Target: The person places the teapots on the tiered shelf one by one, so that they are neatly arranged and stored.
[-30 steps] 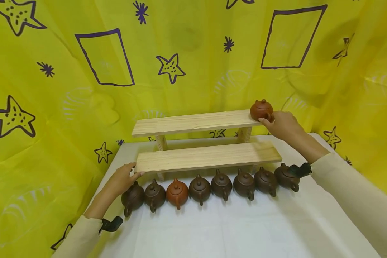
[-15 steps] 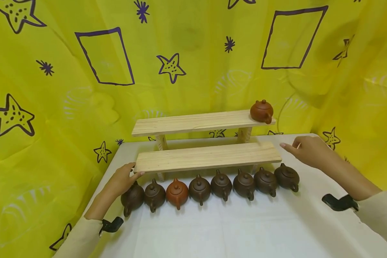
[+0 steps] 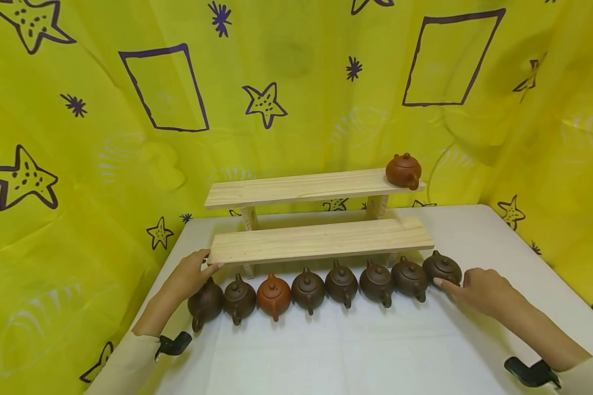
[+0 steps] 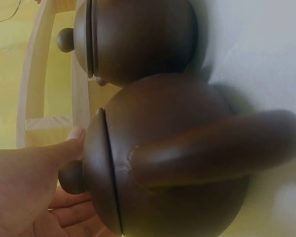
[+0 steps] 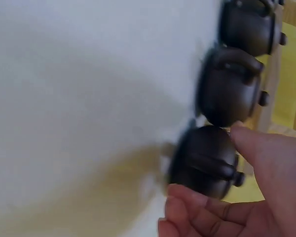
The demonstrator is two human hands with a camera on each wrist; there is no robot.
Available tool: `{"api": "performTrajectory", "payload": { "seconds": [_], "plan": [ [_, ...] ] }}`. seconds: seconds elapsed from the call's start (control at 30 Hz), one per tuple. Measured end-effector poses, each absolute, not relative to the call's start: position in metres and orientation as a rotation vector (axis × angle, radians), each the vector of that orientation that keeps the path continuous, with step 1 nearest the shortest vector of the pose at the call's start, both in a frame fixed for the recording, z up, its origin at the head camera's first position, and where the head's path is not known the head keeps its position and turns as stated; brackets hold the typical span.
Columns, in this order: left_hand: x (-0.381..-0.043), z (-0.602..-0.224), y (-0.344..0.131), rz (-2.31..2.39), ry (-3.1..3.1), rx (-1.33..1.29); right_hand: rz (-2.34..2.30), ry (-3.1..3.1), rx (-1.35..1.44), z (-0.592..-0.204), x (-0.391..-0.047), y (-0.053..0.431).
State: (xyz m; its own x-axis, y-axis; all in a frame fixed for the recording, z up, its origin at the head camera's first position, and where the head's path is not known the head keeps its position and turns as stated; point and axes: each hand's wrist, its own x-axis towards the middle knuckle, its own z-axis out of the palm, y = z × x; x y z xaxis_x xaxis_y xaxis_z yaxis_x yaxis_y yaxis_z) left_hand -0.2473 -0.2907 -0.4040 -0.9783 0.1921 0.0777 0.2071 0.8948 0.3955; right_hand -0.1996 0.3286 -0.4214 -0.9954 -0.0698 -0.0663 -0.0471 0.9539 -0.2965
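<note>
My left hand holds the left end of the lower board of a two-tier wooden shelf, thumb on the edge. Just below it sits the leftmost dark brown teapot, handle toward me. At the right end of the row, my right hand reaches round the last dark brown teapot. In the right wrist view its thumb and fingers stand apart on either side of that teapot's handle. A reddish-brown teapot stands on the right end of the upper board.
Between the end teapots, several more stand in a row before the shelf, one of them orange-red, the others dark brown, such as the middle teapot. A white cloth covers the table. A yellow patterned curtain hangs behind.
My right hand has let go of the reddish-brown teapot on the upper board and come down toward me to the rightmost dark teapot. The left hand stays on the lower board.
</note>
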Motion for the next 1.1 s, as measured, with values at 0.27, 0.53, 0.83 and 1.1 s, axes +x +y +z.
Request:
{"api": "performTrajectory", "payload": {
  "seconds": [0.27, 0.53, 0.83, 1.1],
  "plan": [
    [-0.248, -0.404, -0.292, -0.674, -3.035, -0.301, -0.603, 3.062, -0.126, -0.451, -0.194, 0.324],
    [-0.248, -0.404, -0.292, -0.686, -3.029, -0.31, -0.649, 3.109, -0.113, -0.458, -0.188, 0.319],
    [-0.25, -0.405, -0.293, -0.671, -3.023, -0.316, -0.757, 3.116, -0.142, -0.461, -0.183, 0.319],
    [-0.249, -0.405, -0.292, -0.679, -3.026, -0.324, -0.791, 3.156, -0.159, -0.456, -0.185, 0.324]
  ]
}}
